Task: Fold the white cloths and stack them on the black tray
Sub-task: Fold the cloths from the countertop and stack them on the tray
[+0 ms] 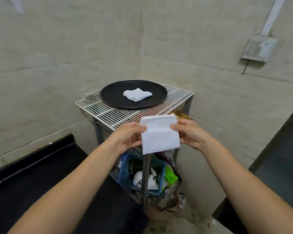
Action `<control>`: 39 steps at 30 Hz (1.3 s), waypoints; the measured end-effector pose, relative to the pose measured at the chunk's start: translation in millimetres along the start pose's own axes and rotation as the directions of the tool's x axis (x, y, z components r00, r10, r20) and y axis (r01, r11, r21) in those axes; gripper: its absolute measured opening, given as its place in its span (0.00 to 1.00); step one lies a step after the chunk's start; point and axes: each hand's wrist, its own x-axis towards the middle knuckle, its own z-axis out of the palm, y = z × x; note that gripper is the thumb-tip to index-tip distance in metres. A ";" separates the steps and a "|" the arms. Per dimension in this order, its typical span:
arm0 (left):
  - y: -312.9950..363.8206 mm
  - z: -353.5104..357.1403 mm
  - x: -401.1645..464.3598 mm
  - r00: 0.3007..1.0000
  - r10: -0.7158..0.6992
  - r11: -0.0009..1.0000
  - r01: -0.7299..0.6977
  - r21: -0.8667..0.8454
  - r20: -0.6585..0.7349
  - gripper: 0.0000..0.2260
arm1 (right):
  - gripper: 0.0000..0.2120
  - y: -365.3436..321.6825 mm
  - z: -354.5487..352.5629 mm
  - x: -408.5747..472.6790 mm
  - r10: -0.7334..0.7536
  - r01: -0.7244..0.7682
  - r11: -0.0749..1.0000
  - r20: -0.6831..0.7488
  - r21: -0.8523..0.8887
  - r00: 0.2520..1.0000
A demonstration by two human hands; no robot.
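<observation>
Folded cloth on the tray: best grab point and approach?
Pinch the cloth at its near corner, coming from the front and above. It lies flat mid-tray, and that layered corner points toward the camera, so one pinch catches all layers. Both hands are busy with another cloth.

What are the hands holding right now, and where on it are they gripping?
Both hands hold one white cloth in the air. The left hand pinches its left edge and the right hand its right edge, about mid-height.

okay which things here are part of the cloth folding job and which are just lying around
Part of the job: white cloth held by left hand and right hand; folded cloth on black tray.
Lying about: wire rack, blue basket, wall box.
</observation>
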 end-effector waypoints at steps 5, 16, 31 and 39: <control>66.8 2.6 77.7 0.978 0.158 0.987 -0.160 0.001 -0.138 0.07 | 0.04 -65.8 -8.7 115.7 -0.160 0.170 0.967 0.068 -0.188 0.985; 122.7 -36.0 245.9 0.783 0.168 0.985 -0.150 0.080 -0.598 0.12 | 0.07 -111.9 32.4 361.0 -0.165 0.348 0.788 0.369 -0.508 0.915; 107.0 -42.3 249.5 0.694 0.107 0.973 0.075 0.220 -0.712 0.07 | 0.21 -96.4 34.3 384.8 -0.167 0.452 0.475 0.427 -0.755 0.889; 85.8 -71.7 87.8 0.518 0.427 0.835 0.089 0.543 -0.741 0.08 | 0.15 -107.2 131.7 260.3 -0.332 0.770 0.176 0.699 -0.614 0.633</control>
